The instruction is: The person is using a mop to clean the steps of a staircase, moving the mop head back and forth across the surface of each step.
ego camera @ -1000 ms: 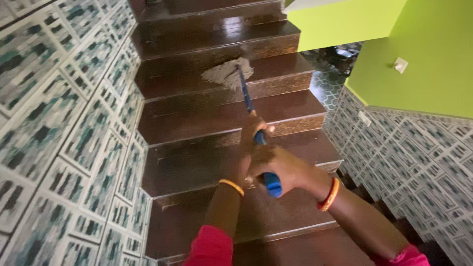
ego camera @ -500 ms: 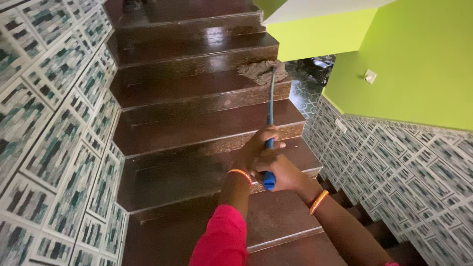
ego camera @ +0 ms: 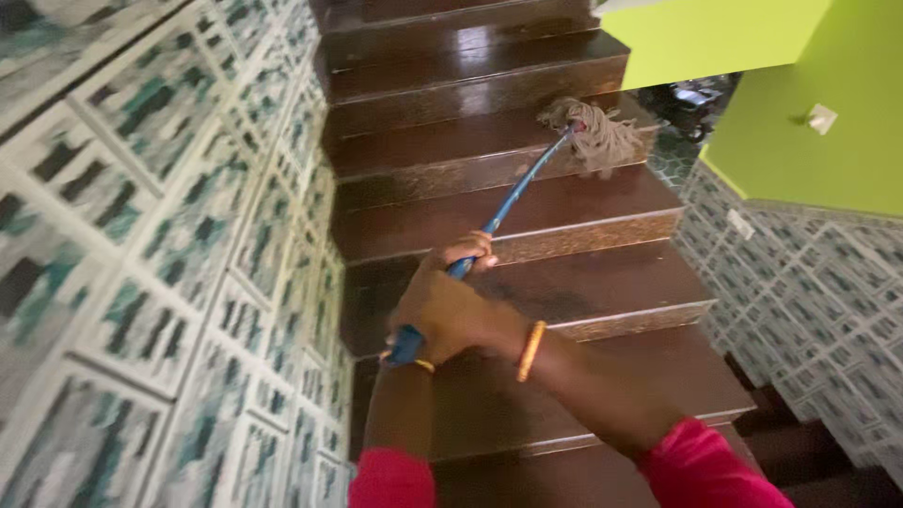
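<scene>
Head view, looking down a flight of dark brown stairs (ego camera: 527,226) that runs from the bottom centre of the frame up to the top centre.

Mop handle (ego camera: 513,202): blue, slanting from lower left of centre up to the upper right. Its butt end pokes out just below the hands.

Mop head (ego camera: 594,134): tan string bundle, lying on a tread in the upper right of centre, close to that tread's right-hand edge, strands spread and partly hanging over the nosing.

Right hand (ego camera: 447,310): crosses in front, at centre frame, clenched around the low end of the handle. Orange bangle (ego camera: 530,350) at its wrist.

Left hand (ego camera: 466,252): mostly hidden behind the right one. Fingers show just above it, curled round the handle; grip reads as closed on the shaft. A second yellow bangle (ego camera: 423,365) shows at that wrist.

Both forearms rise from the bottom of the frame, in pink-red sleeves (ego camera: 390,482).

Surroundings: patterned teal-and-white tiled wall (ego camera: 160,254) fills the left side; similar tiling at lower right; lime-green wall (ego camera: 818,85) at upper right, with a small white switch plate (ego camera: 821,118).

Treads look glossy, possibly wet; cannot confirm.

Judgement on technique: with both hands bunched at the handle's end, leverage on the head is weak. Spreading the hands apart along the shaft would likely give firmer pressure. Strokes along the tread's length, keeping the strands flat on the tread rather than over the edge, should cover it evenly. Footing on shiny steps deserves care.
</scene>
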